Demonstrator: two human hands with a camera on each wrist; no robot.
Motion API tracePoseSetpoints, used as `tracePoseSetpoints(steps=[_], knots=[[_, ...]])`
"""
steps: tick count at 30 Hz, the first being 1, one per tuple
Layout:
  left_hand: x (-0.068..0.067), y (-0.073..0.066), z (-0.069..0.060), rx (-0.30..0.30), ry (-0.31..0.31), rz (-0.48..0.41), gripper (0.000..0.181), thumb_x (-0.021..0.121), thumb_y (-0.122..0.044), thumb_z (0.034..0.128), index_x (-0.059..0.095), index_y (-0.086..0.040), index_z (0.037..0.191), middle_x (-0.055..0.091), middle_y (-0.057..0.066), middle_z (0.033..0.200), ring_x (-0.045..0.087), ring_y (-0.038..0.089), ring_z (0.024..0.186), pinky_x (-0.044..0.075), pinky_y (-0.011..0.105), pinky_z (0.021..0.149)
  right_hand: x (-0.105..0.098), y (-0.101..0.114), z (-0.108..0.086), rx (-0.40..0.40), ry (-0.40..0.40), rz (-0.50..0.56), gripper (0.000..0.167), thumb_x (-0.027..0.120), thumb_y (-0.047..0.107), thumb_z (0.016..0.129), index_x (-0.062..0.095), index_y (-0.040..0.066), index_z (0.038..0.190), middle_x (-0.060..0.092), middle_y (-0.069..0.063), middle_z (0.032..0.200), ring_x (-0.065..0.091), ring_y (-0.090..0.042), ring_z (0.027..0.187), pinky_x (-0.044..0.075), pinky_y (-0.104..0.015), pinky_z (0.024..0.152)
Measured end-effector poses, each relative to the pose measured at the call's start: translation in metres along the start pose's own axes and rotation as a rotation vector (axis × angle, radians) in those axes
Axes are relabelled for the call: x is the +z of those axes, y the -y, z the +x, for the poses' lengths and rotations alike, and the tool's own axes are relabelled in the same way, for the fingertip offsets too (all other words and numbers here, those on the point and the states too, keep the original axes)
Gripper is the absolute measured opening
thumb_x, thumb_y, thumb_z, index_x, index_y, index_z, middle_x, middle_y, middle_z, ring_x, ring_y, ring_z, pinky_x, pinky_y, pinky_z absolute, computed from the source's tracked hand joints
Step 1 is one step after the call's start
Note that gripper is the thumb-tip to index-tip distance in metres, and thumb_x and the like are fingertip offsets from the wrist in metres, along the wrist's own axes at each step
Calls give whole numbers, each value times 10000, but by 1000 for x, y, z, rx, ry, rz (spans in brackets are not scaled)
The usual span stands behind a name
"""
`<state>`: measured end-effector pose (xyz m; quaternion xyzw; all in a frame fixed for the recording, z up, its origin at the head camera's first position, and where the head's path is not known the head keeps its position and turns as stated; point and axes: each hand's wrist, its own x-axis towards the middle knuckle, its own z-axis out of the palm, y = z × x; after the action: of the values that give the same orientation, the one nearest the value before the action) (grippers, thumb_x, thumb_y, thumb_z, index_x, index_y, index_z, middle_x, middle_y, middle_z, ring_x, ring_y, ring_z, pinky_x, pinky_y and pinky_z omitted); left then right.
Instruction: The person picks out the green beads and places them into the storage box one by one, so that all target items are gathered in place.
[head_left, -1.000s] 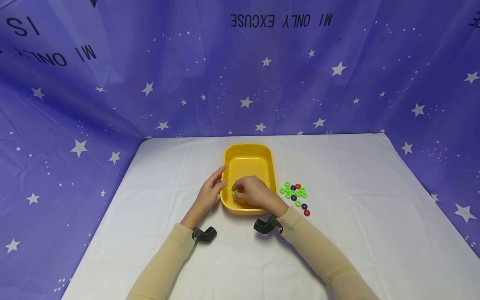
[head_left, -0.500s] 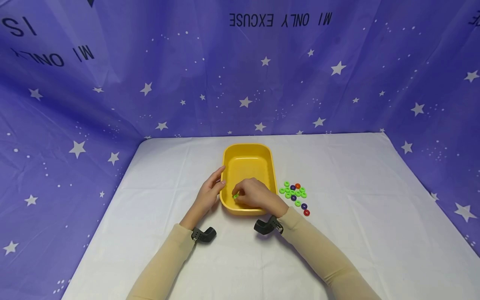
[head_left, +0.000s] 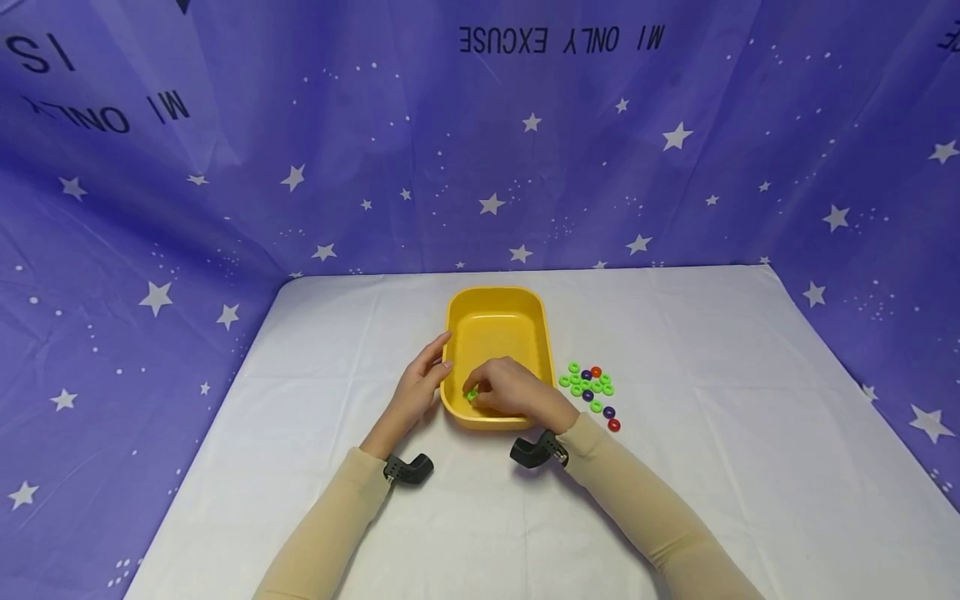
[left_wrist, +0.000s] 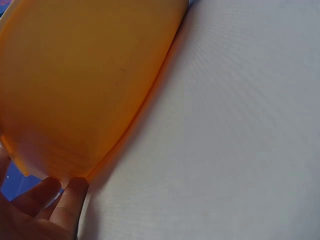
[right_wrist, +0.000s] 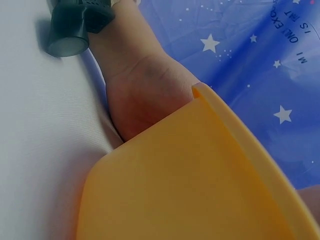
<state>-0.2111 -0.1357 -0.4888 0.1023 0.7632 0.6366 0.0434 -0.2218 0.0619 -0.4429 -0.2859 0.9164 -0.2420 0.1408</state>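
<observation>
A yellow tray (head_left: 499, 423) stands on the white table. Inside its near half, the right hand (head_left: 513, 387) pinches a small green ring (head_left: 472, 396) between thumb and finger. The left hand (head_left: 417, 387) touches the tray's left side, its thumb and a fingertip at the rim. In the left wrist view, fingertips of the left hand (left_wrist: 42, 212) rest against the outer wall of the tray (left_wrist: 95, 80). Beyond the tray wall (right_wrist: 185, 170) in the right wrist view, the right hand's palm (right_wrist: 150, 95) shows while its fingers are hidden.
Several loose green rings (head_left: 576, 390) lie right of the tray, mixed with dark purple rings (head_left: 609, 412) and red rings (head_left: 614, 425). White cloth covers the table (head_left: 750, 467). A purple curtain with stars (head_left: 420, 150) hangs behind and at both sides.
The right hand's fingers and the green ring have moved slightly down, toward the tray's near end. The left hand holds its place at the tray's side.
</observation>
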Motion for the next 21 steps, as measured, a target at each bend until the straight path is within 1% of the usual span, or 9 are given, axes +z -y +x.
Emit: tracePoseSetpoints(steps=[6,10,15,21], knots=[[0,0,0,0,-1,-4,536,490,-149,1066,370,-148,1588,415,188,1603,475,384,1432,487,526,1121,0,0,-1,-9,-7,14,200,759,130,909,793,115,1105,708,14,811,566,-124,749,474,-244,721],[0,1,0,-1,6,-6,546,494,-152,1064,360,-151,1593,425,204,1591,486,392,1419,494,526,1114,0,0,-1,-7,-9,16,211,760,129,908,789,109,1117,698,14,799,563,-125,744,468,-246,714],[0,1,1,-2,1,-5,540,500,-156,1063,373,-168,1589,439,188,1586,499,380,1409,498,524,1110,0,0,-1,-13,-11,20,210,760,128,907,788,109,1114,686,19,780,557,-124,734,457,-238,702],[0,1,1,-3,0,-6,538,502,-156,1066,376,-178,1588,423,166,1604,485,371,1424,481,532,1126,-1,1,-1,1,-7,20,215,757,146,913,785,110,1123,690,19,783,562,-123,737,465,-241,711]])
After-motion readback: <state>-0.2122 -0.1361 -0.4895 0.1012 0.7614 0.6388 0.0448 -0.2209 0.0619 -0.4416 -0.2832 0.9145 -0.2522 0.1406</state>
